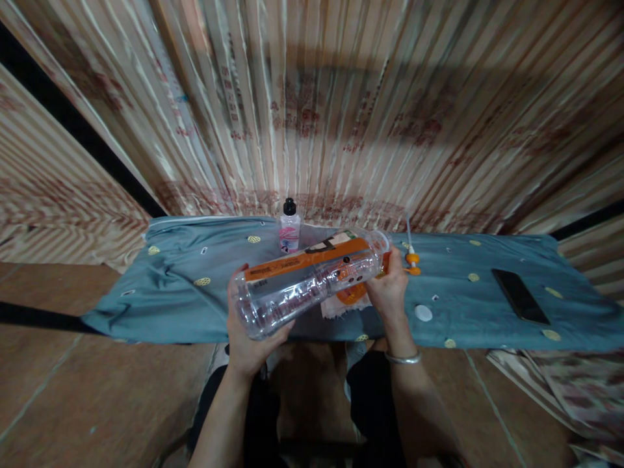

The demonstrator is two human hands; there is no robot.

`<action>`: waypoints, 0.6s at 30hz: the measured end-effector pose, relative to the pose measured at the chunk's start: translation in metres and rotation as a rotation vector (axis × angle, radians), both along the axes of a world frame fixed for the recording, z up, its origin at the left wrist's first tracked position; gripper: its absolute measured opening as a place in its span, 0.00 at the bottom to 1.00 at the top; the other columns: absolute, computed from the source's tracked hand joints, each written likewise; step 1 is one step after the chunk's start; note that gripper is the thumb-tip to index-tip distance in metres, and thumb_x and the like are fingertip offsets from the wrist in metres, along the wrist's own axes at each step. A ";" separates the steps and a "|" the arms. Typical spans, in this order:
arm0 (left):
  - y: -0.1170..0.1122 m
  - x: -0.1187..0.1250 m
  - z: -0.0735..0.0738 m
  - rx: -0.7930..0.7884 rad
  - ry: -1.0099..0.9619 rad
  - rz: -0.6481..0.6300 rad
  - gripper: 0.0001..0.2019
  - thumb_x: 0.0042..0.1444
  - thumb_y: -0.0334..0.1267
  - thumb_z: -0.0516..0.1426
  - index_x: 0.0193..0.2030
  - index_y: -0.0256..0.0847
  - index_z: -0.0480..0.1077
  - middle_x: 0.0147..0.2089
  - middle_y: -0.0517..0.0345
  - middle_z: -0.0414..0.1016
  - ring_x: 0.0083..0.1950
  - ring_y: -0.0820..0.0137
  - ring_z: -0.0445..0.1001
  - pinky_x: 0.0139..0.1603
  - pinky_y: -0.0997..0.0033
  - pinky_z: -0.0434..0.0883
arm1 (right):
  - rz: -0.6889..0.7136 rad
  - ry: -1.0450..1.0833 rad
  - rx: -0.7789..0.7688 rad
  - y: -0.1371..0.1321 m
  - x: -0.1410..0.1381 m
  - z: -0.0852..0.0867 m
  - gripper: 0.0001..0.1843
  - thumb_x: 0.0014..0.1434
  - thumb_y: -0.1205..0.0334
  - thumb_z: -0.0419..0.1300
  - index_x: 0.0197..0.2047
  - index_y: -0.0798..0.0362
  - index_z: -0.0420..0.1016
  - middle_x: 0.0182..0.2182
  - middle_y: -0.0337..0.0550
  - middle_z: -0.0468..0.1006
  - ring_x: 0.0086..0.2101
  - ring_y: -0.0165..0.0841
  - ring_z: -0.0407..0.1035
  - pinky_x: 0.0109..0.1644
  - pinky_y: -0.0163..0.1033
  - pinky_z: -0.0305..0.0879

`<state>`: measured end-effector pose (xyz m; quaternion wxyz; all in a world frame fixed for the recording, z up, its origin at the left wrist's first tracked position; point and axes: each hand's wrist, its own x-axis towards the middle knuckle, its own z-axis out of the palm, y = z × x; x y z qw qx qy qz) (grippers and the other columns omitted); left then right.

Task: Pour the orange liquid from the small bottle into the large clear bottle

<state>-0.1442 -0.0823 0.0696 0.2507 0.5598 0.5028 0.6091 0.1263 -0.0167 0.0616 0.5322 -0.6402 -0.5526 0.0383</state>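
A large clear plastic bottle [302, 281] with an orange and grey label is held tilted above the table, its neck up toward the right. My left hand [253, 338] is wrapped round its base from below. At the neck end, my right hand [389, 286] closes on the bottle; its fingertips are partly hidden. The neck's opening is turned away, and I cannot make out any liquid inside. Behind and below the bottle, an orange container [351, 294] shows in part, on a white cloth [336, 307]. An orange pump head [412, 260] with a clear tube lies just right of my right hand.
A small clear bottle with a black cap and pink label [289, 234] stands at the table's back edge. A white round cap [424, 313] and a black phone [520, 296] lie on the right. The table's blue-green cloth [166, 292] hangs before a pleated curtain [312, 117].
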 end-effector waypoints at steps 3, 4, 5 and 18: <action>0.000 0.000 -0.002 -0.015 -0.011 -0.006 0.49 0.43 0.53 0.75 0.70 0.45 0.62 0.70 0.40 0.69 0.70 0.49 0.74 0.73 0.45 0.70 | 0.005 0.002 -0.001 0.000 0.000 0.000 0.30 0.55 0.50 0.62 0.59 0.54 0.72 0.46 0.54 0.85 0.43 0.47 0.81 0.51 0.54 0.79; 0.000 0.000 -0.003 -0.016 -0.013 -0.008 0.49 0.43 0.53 0.75 0.71 0.45 0.62 0.70 0.40 0.69 0.70 0.49 0.74 0.73 0.46 0.70 | 0.006 0.000 0.000 0.000 0.000 0.000 0.30 0.55 0.51 0.62 0.59 0.54 0.72 0.46 0.54 0.85 0.43 0.47 0.81 0.51 0.54 0.80; 0.000 0.000 -0.003 -0.014 -0.012 -0.012 0.49 0.43 0.53 0.74 0.71 0.45 0.61 0.70 0.41 0.70 0.69 0.50 0.75 0.73 0.46 0.71 | 0.006 -0.002 0.001 0.000 0.000 0.000 0.30 0.56 0.51 0.62 0.59 0.54 0.72 0.46 0.54 0.85 0.43 0.47 0.81 0.51 0.54 0.80; 0.000 -0.002 -0.004 -0.030 0.013 0.004 0.50 0.42 0.55 0.75 0.70 0.45 0.62 0.70 0.41 0.69 0.70 0.49 0.74 0.74 0.46 0.69 | -0.004 -0.022 0.019 -0.001 -0.002 0.001 0.29 0.56 0.51 0.62 0.59 0.53 0.73 0.47 0.53 0.86 0.43 0.45 0.81 0.51 0.53 0.80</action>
